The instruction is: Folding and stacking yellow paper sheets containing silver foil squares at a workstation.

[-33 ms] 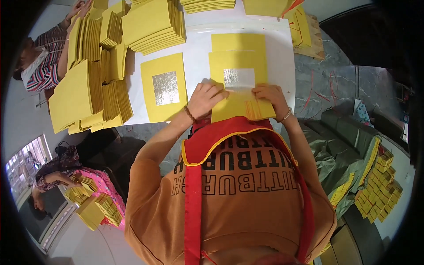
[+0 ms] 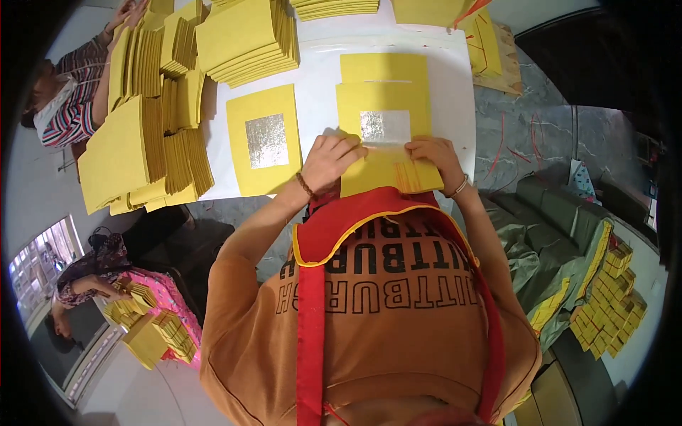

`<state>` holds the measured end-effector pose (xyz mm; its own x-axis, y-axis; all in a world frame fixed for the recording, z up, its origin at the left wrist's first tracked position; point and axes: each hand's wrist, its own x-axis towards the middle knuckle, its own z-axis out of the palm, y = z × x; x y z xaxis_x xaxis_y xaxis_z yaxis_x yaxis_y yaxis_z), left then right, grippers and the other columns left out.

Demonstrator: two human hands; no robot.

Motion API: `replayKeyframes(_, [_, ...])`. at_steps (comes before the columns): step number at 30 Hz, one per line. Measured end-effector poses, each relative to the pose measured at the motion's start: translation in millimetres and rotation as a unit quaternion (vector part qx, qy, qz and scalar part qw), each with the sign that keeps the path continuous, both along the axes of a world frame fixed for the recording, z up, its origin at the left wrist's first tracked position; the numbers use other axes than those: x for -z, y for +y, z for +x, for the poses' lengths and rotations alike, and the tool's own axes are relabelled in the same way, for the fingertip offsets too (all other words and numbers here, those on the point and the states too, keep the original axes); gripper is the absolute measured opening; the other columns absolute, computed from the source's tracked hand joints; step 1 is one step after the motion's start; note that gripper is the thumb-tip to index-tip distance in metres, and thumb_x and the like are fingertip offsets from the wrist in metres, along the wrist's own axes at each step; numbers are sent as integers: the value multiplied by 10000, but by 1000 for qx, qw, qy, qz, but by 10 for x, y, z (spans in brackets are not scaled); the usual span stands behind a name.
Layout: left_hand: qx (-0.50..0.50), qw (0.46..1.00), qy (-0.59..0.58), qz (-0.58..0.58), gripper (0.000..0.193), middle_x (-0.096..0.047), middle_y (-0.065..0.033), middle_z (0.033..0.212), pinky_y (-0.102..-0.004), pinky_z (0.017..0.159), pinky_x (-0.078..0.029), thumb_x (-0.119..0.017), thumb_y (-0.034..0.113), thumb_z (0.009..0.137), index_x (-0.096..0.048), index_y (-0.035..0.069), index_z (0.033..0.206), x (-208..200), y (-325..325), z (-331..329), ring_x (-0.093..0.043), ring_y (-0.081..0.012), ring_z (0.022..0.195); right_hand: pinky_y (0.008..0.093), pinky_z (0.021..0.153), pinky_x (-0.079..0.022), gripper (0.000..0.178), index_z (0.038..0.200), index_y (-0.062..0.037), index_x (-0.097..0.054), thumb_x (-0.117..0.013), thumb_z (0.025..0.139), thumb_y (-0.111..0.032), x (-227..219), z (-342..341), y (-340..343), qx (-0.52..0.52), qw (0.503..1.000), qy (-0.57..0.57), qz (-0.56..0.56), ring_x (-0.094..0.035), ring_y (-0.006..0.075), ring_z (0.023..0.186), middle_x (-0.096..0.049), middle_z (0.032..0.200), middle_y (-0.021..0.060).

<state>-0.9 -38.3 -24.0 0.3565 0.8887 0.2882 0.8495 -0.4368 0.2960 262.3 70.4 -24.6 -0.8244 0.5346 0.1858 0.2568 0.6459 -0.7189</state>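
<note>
A yellow paper sheet lies at the table's near edge, with a silver foil square showing on it. Fingers bent, my left hand grips the sheet's left side just below the foil. My right hand pinches the opposite side at about the same height. Between them runs a pale, shiny band, and orange-red streaks mark the lower right of the yellow paper. Another yellow piece shows from beneath at the far end. To the left a separate yellow sheet lies flat with its own silver square.
Stacks of folded yellow paper crowd the white table's left side, with another pile farther back. A co-worker's striped sleeve is beyond them. At lower left another person handles yellow bundles. Yellow bundles are piled at right.
</note>
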Motion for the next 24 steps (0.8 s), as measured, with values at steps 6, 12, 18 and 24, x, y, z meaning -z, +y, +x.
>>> replayKeyframes(6, [-135, 957, -218, -139, 213, -596, -115, 855, -374, 674, -400, -550, 220, 810, -605, 67, 949, -47, 158, 43, -541, -279, 792, 335, 808, -389, 286, 1049, -110, -556, -581, 788, -223, 172, -65, 57, 80, 986, -50, -137, -579, 257, 935, -632, 956, 63])
replayKeyframes(12, [-311, 821, -372, -301, 275, -607, -182, 791, -397, 657, -444, -541, 253, 850, -587, 36, 1011, 70, 335, 72, -579, -326, 731, 259, 526, -421, 369, 1117, -58, -536, -626, 787, -196, 17, -410, 24, 298, 908, 132, -262, -559, 141, 578, -612, 724, 42])
replayKeyframes(18, [-332, 780, -413, -333, 293, -636, -157, 849, -335, 664, -460, -579, 233, 826, -589, 46, 1051, 157, 427, 31, -609, -248, 738, 224, 485, -354, 383, 1120, -91, -568, -657, 757, -174, 232, -349, 104, 301, 925, 21, -230, -411, 63, 521, -473, 603, -20])
replayKeyframes(24, [-339, 743, -494, -299, 343, -648, -113, 788, -289, 598, -456, -612, 206, 808, -551, 13, 1086, 137, 451, 79, -605, -162, 672, 235, 466, -330, 339, 1075, -110, -610, -651, 745, -174, 380, -403, 62, 347, 902, 87, -243, -383, 74, 496, -424, 559, -20])
